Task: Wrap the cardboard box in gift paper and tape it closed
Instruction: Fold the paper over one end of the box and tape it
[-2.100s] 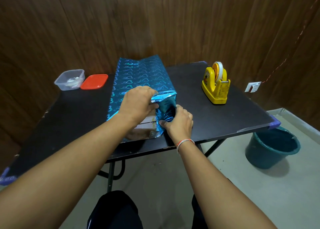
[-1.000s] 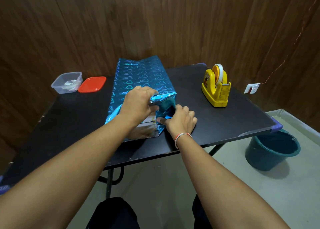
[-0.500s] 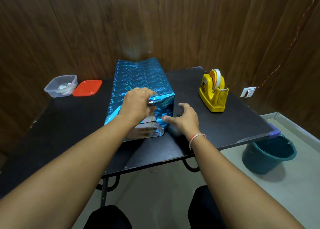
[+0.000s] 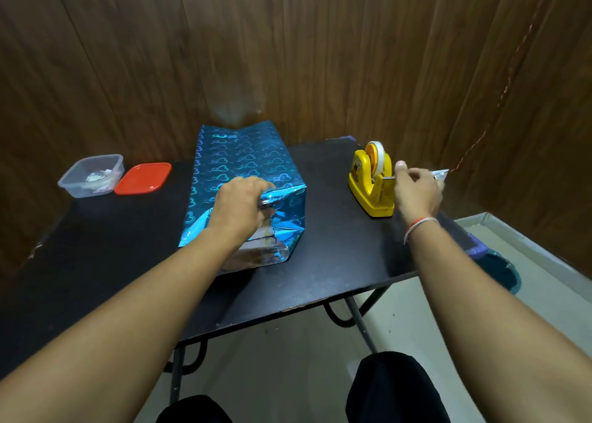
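Nearest the viewer, the left hand [image 4: 241,209] rests curled on the near end of the wrapped cardboard box [image 4: 246,191], its fingers gripping the folded gift paper [image 4: 285,211] flap there and pinning it shut. The box lies at the centre of the black table [image 4: 336,262], its long axis running away from the viewer toward the wooden wall, so the open fold faces the person. The paper is glossy blue foil printed with hearts; at the near end it is creased, and a pale patch below the hand may be bare cardboard or only a reflection.

To the right, well apart from the box, the right hand [image 4: 416,191] is at the yellow tape dispenser [image 4: 371,185], thumb and fingers closed as if pinching the tape end at the cutter, though the tape itself is too thin to make out. The right hand is thus the one free to carry tape leftward to the held flap.

Farther left stand a clear plastic container [image 4: 91,175] and its red lid [image 4: 142,179].
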